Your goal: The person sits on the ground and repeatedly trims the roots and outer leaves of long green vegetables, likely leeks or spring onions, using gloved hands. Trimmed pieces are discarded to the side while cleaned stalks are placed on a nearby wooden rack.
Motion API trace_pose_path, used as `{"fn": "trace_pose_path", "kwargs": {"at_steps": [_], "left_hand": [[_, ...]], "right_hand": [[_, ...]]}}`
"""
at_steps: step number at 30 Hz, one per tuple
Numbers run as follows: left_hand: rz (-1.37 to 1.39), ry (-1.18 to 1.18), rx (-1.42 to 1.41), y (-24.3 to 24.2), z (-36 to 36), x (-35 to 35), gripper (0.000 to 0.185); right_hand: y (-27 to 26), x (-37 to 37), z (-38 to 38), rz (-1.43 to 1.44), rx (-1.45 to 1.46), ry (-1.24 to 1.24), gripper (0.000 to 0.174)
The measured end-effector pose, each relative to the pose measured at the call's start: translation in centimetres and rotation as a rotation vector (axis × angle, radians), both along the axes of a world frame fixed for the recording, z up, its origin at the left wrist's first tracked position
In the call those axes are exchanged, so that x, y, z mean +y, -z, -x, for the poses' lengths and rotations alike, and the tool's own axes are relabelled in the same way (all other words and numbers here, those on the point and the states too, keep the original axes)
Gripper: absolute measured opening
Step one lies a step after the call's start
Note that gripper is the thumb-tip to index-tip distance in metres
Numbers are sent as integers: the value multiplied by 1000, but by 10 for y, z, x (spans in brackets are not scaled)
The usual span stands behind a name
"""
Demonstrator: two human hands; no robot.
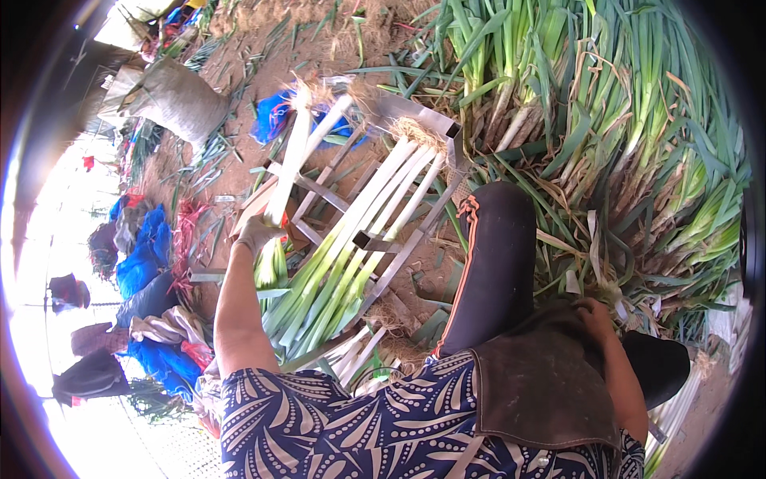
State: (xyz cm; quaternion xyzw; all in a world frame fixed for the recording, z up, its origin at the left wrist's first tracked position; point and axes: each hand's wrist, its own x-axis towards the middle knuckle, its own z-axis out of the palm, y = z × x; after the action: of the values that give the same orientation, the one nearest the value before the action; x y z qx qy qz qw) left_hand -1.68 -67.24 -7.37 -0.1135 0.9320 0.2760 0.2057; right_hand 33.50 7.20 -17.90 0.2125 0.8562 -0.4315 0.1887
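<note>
My left hand (258,233), in a pale glove, grips thick long green onions (288,167) by the lower shaft, with their roots pointing away from me. Green leaves (271,263) hang below the grip. Beside them, a row of several long green onions (383,200) lies across a metal frame (413,239), roots at the far end and leaves towards me. My right hand (592,320) rests at the edge of a dark brown apron (544,389) over my lap. Its fingers are partly hidden, so whether it pinches the apron is unclear.
A large heap of untrimmed green onions (628,120) fills the right side. A filled pale sack (179,99) stands at the upper left. Blue net bags (140,257) and pink strings (188,233) lie at left. More white-stemmed onions (673,413) lie at lower right.
</note>
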Motion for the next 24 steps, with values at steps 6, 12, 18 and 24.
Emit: {"fn": "trace_pose_path", "kwargs": {"at_steps": [6, 12, 18, 24], "left_hand": [[-82, -182, 313, -58, -40, -7, 41], [467, -337, 832, -180, -82, 3, 33], [749, -409, 916, -333, -118, 44, 39], [1144, 13, 843, -401, -137, 101, 59]], "right_hand": [[11, 40, 17, -84, 217, -118, 23], [-48, 75, 71, -93, 219, -54, 24], [-62, 110, 96, -135, 202, -12, 27], [-24, 127, 83, -204, 238, -153, 27]]}}
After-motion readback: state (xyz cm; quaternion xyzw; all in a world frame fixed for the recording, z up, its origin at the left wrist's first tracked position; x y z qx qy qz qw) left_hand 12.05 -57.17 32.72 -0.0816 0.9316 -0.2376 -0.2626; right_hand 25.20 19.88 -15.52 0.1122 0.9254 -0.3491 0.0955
